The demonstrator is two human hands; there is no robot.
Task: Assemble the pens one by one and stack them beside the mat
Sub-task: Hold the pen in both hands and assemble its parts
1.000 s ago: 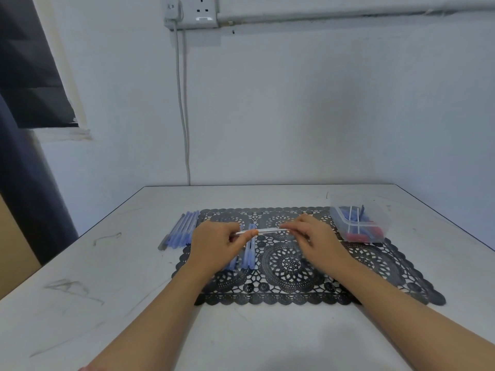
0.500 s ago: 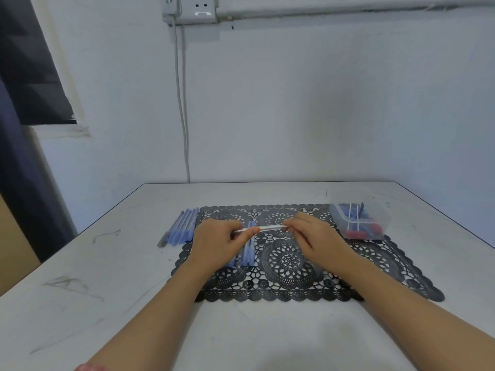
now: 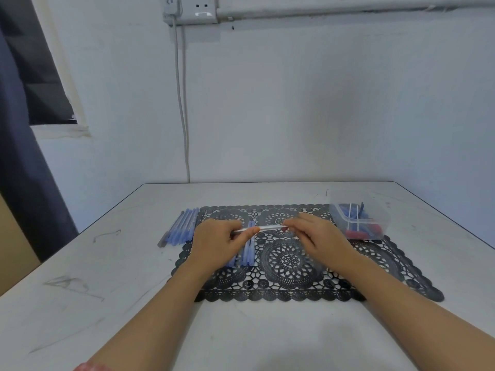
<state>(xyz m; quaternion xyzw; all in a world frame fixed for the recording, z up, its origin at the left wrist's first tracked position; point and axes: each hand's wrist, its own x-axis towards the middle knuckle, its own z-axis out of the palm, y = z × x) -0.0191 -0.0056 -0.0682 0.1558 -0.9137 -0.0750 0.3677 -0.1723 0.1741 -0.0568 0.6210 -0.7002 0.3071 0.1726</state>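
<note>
table (image 3: 107, 303): white and scuffed, it is filling the lower half of the frame and meeting a pale wall (image 3: 308, 103) at its far edge.
pen (image 3: 270, 227): slim and clear, it is lying level in the air just above the mat, a little above the frame's centre, bridging the gap between the two hands.
left hand (image 3: 217, 242): it is pinching the pen's left end between the thumb and curled fingers, with the forearm coming up from the lower left.
right hand (image 3: 318, 236): its curled fingers are closing round the pen's right end and hiding that tip, with the forearm coming in from the lower right.
mat (image 3: 289, 266): black lace, it is lying flat on the middle of the table under both hands.
loose pens (image 3: 249, 253): a few blue ones are lying on the mat, partly hidden under the left hand and pointing toward the wall.
stack (image 3: 182, 228): blue pens are lying side by side on the table just beside the mat's upper left corner.
box (image 3: 340, 218): clear plastic, it is sitting at the mat's upper right corner, right of the right hand, holding blue and red parts and thin white rods.
socket (image 3: 201, 9): it is sitting at the top centre of the wall, with a cable (image 3: 183, 103) hanging down to the table's far edge.
curtain (image 3: 21, 170): dark, it is hanging down the left edge.
</note>
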